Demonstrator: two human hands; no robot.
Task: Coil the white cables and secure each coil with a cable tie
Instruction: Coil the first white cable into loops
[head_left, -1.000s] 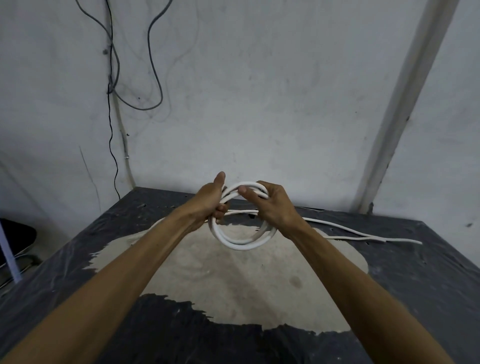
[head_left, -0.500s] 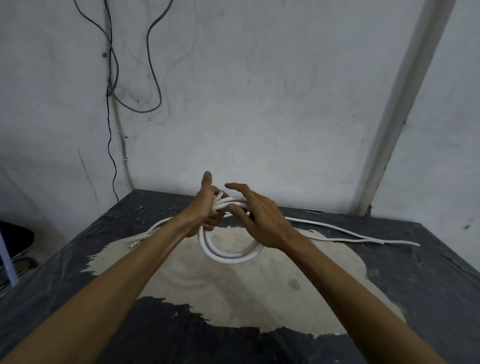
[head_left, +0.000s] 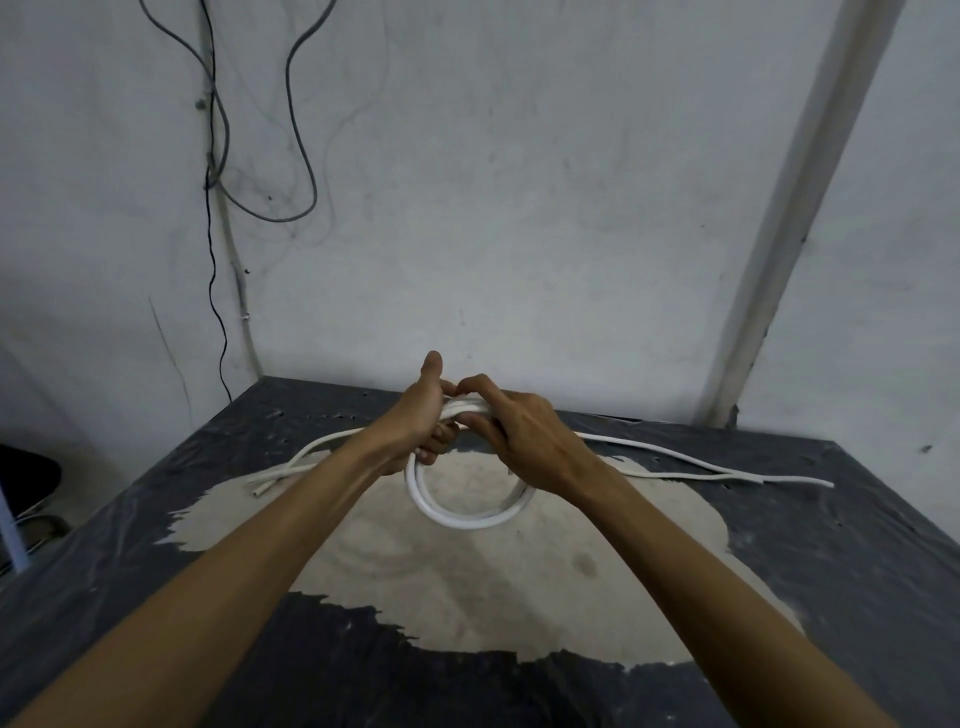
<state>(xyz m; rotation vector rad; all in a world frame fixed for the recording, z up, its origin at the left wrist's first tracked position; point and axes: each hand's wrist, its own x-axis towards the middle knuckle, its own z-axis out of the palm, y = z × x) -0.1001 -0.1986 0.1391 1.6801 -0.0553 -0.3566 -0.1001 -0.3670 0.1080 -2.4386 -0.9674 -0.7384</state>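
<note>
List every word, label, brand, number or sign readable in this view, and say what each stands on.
None: no readable text shows anywhere. The white cable coil held by the left hand and right hand bears no visible print, nor do the loose white cables, the table or the wall.

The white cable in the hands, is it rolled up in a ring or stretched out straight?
Rolled up. The white cable forms a round loop of several turns, gripped at its top by the left hand and right hand.
</note>
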